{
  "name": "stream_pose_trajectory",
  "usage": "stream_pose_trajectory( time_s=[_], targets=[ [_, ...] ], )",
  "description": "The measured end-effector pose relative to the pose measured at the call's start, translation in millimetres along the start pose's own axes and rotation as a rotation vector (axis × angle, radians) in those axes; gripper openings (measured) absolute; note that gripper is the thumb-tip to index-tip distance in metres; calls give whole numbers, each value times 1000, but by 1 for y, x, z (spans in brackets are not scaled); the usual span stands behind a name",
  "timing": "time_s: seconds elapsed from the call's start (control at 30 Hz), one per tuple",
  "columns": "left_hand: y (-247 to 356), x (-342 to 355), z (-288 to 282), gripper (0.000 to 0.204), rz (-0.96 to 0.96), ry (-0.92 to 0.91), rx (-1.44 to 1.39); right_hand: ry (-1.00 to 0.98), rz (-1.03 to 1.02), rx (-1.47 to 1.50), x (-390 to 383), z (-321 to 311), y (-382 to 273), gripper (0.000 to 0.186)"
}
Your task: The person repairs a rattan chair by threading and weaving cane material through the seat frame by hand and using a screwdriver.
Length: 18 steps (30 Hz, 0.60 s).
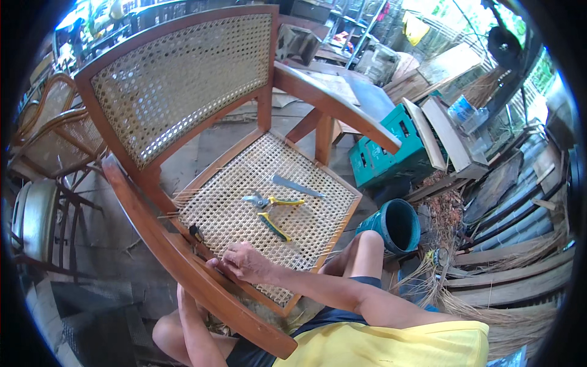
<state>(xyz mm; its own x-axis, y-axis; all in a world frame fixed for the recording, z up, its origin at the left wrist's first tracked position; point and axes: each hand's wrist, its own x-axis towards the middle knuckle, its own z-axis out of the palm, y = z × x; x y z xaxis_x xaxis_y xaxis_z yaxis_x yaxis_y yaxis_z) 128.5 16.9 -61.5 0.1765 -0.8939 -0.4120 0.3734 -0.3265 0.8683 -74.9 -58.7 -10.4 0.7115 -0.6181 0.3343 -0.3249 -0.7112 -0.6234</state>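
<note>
A wooden armchair (177,24) with a cane back (183,79) and woven cane seat (312,232) stands before me. My right hand (247,264) is at the seat's left edge beside the armrest (220,300), fingers bent around something I cannot make out. My left forearm (195,336) rises outside that armrest; the hand is mostly hidden behind it. Pruning shears (272,217) with yellow-green handles and a flat metal blade (296,185) lie on the seat. A small dark object (195,233) is at the seat's left edge, too small to name.
Rattan chairs (55,122) and a round-seated stool (30,223) are on the left. At right are teal crates (382,156), a bucket (397,223), loose boards (507,287), corrugated sheets (510,217) and cane strands (422,281). My knees flank the chair's near side.
</note>
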Motion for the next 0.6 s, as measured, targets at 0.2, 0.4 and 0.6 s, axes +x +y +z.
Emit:
stream_pose_trajectory(
  time_s=[0.2,0.4,0.6],
  targets=[
    [-5,10,-1,35,13,-40,14,-102,236,51,5,-2,-13,11],
    [-14,20,-14,35,35,-56,-5,-10,188,-172,7,22,-3,11],
    [-6,33,-25,35,97,-132,33,42,1,-273,5,15,1,21]
  ],
)
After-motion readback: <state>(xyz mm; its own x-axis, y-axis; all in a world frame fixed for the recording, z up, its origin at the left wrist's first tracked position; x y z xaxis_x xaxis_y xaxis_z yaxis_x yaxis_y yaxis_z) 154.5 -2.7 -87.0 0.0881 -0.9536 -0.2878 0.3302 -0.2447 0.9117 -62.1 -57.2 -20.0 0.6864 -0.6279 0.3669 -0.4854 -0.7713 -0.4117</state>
